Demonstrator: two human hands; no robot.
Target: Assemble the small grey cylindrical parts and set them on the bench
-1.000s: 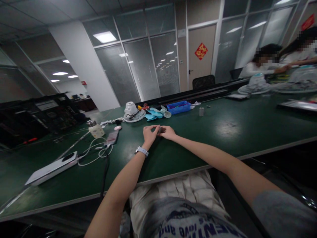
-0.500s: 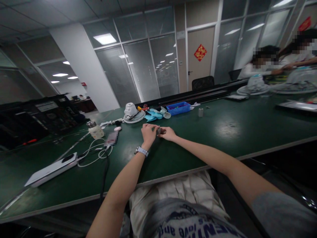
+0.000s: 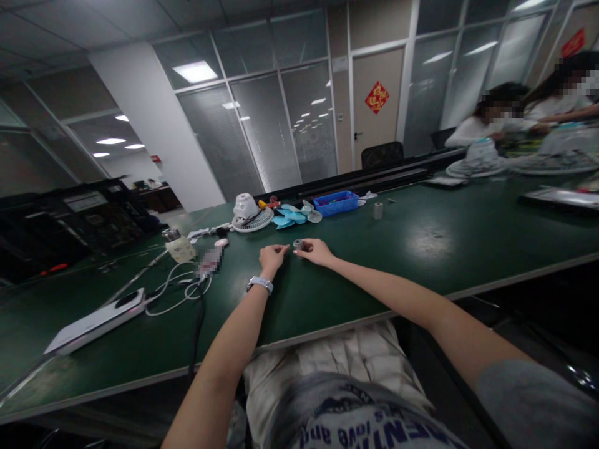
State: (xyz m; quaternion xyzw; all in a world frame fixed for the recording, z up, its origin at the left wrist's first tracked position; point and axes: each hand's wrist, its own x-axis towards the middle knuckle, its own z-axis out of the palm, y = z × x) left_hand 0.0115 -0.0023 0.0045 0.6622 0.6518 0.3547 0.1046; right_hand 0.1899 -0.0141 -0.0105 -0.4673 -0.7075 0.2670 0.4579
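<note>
My right hand grips a small grey metal cylinder with a ring-like top, holding it upright at or just above the green table. A short gap to its left is my left hand, its thumb and forefinger pinched together. Whatever may be in that pinch is too small to make out. A similar grey cylinder stands on the table farther off to the right. Beyond my hands lie light-blue fan blades and a white fan head with its round grille.
A blue tray sits behind the blades. To the left are a cream bottle, white cables and a white box-like device. At the far right, two people work by more white fan parts. The table's front edge runs before my lap.
My left hand has come away from the cylinder and moved slightly left and down, its fingers now pinched. My right hand keeps its hold on the cylinder, whose top now shows.
</note>
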